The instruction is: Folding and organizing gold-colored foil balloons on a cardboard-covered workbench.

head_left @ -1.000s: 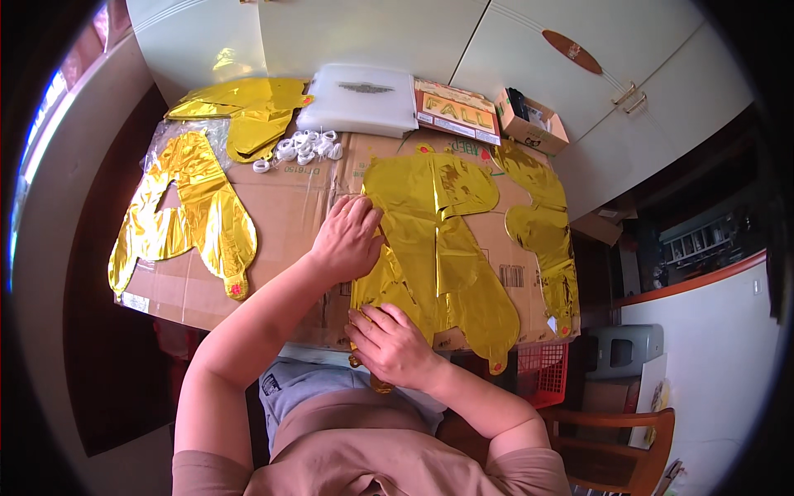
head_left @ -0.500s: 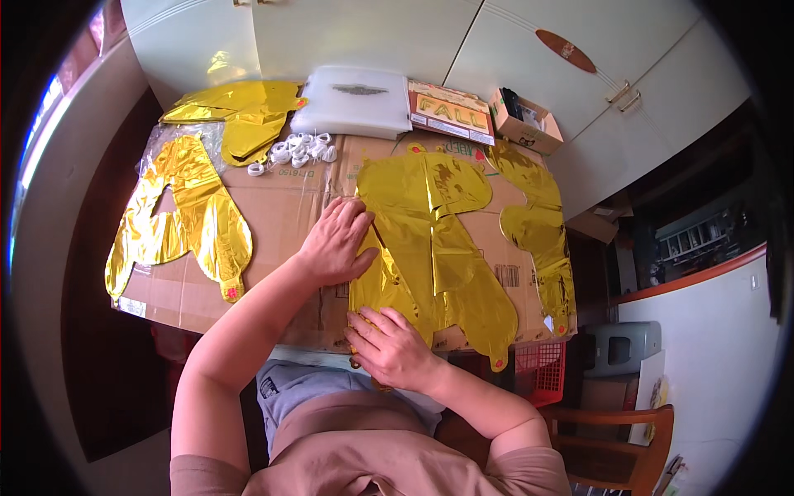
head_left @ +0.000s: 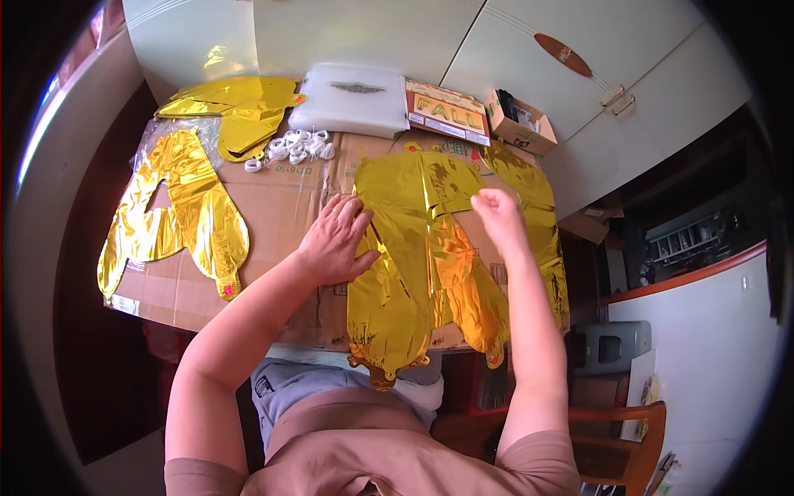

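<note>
A flat gold foil balloon, letter-shaped, lies creased on a cardboard sheet in front of me. My left hand rests on its left edge, fingers lying flat and the thumb spread over the foil. At the balloon's upper right edge my right hand is closed in a pinch, the foil's rim at its fingertips. The balloon's right leg shows an orange sheen. Its lower tabs hang over the near edge of the cardboard.
More flat gold balloons lie at left, far left and right. White ribbon rolls, a translucent plastic case, a printed box and a small open carton line the back. Cardboard covers the table.
My right hand has moved from the balloon's lower left up to its upper right edge and closed there. The right leg's foil has shifted and catches light. My left hand stays in place.
</note>
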The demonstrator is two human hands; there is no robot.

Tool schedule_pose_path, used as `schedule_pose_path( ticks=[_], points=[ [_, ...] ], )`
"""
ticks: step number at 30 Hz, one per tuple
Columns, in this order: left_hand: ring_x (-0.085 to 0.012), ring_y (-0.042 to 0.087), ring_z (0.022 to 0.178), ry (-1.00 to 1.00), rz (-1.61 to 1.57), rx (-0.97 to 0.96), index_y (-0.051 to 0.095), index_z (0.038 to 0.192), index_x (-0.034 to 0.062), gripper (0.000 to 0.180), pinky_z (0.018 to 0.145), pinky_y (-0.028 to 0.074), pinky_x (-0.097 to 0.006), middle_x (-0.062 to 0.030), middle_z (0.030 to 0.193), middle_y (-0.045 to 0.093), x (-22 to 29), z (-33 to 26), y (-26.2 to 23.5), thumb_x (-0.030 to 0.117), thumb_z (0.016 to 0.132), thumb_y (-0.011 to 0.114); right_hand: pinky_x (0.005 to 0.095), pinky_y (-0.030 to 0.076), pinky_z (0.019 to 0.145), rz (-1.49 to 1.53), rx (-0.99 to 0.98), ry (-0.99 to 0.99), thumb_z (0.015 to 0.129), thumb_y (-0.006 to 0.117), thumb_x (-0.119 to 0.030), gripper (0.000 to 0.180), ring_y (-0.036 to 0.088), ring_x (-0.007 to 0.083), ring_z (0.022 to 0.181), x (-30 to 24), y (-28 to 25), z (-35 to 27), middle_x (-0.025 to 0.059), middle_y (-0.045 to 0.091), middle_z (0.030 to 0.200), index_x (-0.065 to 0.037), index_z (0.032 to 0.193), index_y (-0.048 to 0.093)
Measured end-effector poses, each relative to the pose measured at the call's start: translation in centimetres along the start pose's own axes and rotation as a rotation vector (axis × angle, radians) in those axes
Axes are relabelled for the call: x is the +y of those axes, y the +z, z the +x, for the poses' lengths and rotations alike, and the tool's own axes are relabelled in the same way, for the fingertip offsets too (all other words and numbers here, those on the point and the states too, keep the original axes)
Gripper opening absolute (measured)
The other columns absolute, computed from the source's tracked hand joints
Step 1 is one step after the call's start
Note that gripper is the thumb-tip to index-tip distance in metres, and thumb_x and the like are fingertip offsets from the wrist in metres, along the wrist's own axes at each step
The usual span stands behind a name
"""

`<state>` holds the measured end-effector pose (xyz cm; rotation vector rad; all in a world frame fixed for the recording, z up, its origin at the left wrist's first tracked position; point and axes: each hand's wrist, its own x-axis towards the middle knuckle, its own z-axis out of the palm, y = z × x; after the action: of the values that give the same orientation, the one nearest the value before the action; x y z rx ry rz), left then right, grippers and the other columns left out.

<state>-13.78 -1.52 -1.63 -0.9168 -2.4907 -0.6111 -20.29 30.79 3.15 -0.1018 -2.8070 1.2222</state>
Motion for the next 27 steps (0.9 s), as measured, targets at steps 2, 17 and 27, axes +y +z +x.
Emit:
schedule_pose_path(
  ticks=[2, 17, 27],
  points=[
    [-0.0397, 0.050, 0.121, 0.015, -0.012, 0.004, 0.051, 0.127, -0.0012, 0.065, 0.112, 0.034, -0.053, -0.0203, 0.121, 0.050, 0.2, 0.4, 0.2, 0.035, 0.078, 0.074, 0.0372, 0.054, 0.094, -0.035, 0.060, 0.085, 0.089, 0.074, -0.035, 0.053, 0.068, 0.0287, 0.111, 3.6, -0.7, 4.3, 0.0227, 0.068, 0.123, 0.006, 0.121, 0.064],
    [-0.0397, 0.044, 0.131, -0.029, 0.044, -0.096, 0.053, 0.132, 0.0024, 0.064, 0.119, 0.026, -0.053, -0.0221, 0.127, 0.049, -0.1, 0.0, 0.3, 0.047, 0.087, 0.063, 0.0355, 0.054, 0.074, -0.479, -0.083, 0.304, 0.067, 0.086, -0.043, 0.051, 0.070, 0.0214, 0.075, 0.0, 1.1, 8.5, 0.0167, 0.074, 0.095, -0.001, 0.094, 0.074],
    [-0.0371, 0.045, 0.131, -0.039, 0.003, -0.058, 0.048, 0.134, -0.0036, 0.074, 0.119, 0.027, -0.051, -0.0214, 0.126, 0.050, 0.2, 0.4, 0.3, 0.046, 0.083, 0.068, 0.0285, 0.049, 0.049, -0.140, -0.103, 0.431, 0.072, 0.081, -0.013, 0.031, 0.066, 0.0183, 0.069, -0.4, 1.4, 9.2, 0.0097, 0.070, 0.086, 0.000, 0.098, 0.070]
  ],
)
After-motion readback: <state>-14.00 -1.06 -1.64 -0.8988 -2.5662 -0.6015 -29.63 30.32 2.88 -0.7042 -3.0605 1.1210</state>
